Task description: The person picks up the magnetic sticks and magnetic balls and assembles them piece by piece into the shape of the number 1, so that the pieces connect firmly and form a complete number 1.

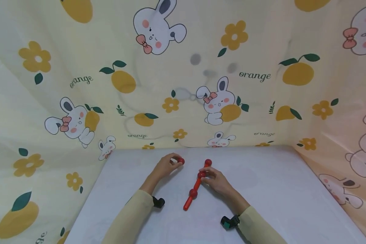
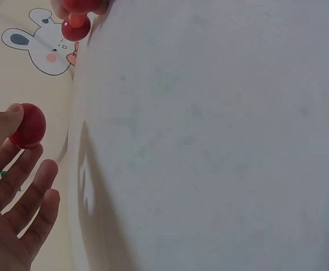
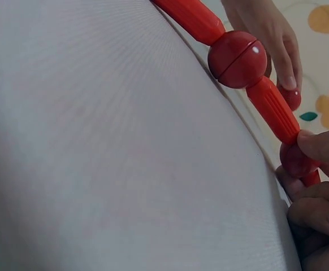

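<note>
I've got my left hand pinching a loose red ball and my right hand clamped mid-way on the ball-and-rod chain lying mid-bench, looks like light, rigid, slick plastic, so grip the ribbed rods.

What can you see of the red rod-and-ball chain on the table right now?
The red chain lies flat on the white table, running diagonally away from the person. It looks like glossy plastic: ribbed orange-red rods joined end to end by darker red balls, three of which show, one with a seam round its middle. The right hand grips it at the middle ball. The near end is a bare rod and the far end a ball.
</note>
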Motion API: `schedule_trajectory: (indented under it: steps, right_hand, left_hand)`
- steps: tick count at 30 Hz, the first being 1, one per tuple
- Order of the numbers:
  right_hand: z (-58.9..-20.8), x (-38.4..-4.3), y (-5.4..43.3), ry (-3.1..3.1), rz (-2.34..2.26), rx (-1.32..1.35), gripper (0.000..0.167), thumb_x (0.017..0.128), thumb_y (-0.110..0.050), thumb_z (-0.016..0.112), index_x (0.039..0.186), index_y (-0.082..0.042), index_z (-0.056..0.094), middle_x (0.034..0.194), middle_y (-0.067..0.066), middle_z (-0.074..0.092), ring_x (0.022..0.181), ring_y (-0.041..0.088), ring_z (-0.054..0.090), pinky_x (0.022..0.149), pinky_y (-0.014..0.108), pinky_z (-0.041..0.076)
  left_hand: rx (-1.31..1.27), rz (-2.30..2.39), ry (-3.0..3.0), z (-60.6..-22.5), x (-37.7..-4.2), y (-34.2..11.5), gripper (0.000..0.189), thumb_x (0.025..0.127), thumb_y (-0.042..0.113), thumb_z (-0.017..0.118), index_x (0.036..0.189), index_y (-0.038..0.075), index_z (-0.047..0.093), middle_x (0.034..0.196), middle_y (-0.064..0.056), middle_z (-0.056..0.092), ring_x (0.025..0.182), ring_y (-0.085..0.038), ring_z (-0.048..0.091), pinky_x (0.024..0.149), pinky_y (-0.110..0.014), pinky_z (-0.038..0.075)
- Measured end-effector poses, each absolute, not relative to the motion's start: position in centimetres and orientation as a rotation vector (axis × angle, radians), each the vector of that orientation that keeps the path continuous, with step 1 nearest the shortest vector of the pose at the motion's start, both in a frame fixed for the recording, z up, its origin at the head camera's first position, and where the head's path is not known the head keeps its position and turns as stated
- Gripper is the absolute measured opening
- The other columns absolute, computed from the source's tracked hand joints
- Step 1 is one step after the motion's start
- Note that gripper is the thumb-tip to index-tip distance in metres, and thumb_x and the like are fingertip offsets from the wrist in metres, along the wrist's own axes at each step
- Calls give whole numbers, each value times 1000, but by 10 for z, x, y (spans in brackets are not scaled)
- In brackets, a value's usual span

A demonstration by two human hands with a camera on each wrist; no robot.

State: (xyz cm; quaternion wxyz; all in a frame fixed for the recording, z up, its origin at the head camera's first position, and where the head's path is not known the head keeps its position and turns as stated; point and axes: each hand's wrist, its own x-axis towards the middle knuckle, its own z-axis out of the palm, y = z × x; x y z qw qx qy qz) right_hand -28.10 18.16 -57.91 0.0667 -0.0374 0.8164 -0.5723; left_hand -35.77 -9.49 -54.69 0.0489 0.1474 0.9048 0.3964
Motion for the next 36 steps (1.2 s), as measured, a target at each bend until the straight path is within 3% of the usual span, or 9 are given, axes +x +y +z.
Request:
schedule_trajectory:
  steps: [9, 19, 24, 27, 29, 32, 36]
  right_hand:
    - [-580, -281, 181, 2468, -1739, -138, 35, 99, -13, 77, 133, -19, 72, 129, 1, 71, 134, 35, 57, 102, 51, 57]
    - [-577, -276, 181, 2516, -1706, -184, 35, 100, -15, 76, 135, -15, 70, 132, 5, 71, 138, 38, 56, 112, 64, 46]
    - [-576, -276, 181, 2537, -1682, -186, 34, 100, -16, 77, 134, -16, 71, 129, 3, 72, 135, 35, 58, 113, 65, 44]
    - [-575, -276, 182, 2559, -1657, -187, 34, 100, -17, 77, 134, -15, 72, 125, 3, 72, 127, 32, 59, 106, 57, 51]
    - [-576, -275, 182, 2569, -1649, -178, 33, 100, -16, 77, 132, -15, 73, 119, 3, 70, 118, 28, 60, 94, 45, 55]
    - [-577, -275, 183, 2577, -1644, -147, 32, 99, -16, 78, 131, -17, 74, 111, 3, 67, 108, 25, 57, 78, 34, 51]
    - [-575, -275, 180, 2618, -1605, -117, 32, 98, -15, 80, 130, -18, 75, 107, 3, 66, 105, 25, 58, 77, 33, 49]
  left_hand:
    - [462, 1200, 2775, -541, -348, -102, 36, 100, 37, 79, 132, 23, 70, 122, 3, 71, 103, -16, 64, 85, -34, 58]
    - [495, 1212, 2792, -537, -334, -112, 37, 99, 34, 80, 132, 22, 70, 121, 3, 71, 102, -16, 65, 81, -31, 59]
    - [497, 1208, 2797, -537, -328, -119, 36, 99, 34, 80, 132, 22, 70, 121, 3, 71, 101, -15, 65, 80, -30, 59]
    - [494, 1210, 2789, -538, -325, -123, 35, 99, 34, 80, 131, 23, 70, 120, 3, 71, 101, -15, 65, 81, -31, 59]
    - [491, 1221, 2779, -538, -322, -127, 36, 99, 34, 80, 132, 24, 70, 120, 3, 71, 101, -15, 65, 81, -32, 59]
    - [484, 1231, 2773, -539, -319, -133, 36, 99, 35, 80, 133, 25, 69, 120, 4, 70, 102, -16, 64, 83, -32, 59]
    - [466, 1229, 2778, -538, -315, -141, 37, 100, 36, 79, 133, 24, 69, 121, 5, 70, 102, -15, 64, 82, -31, 59]
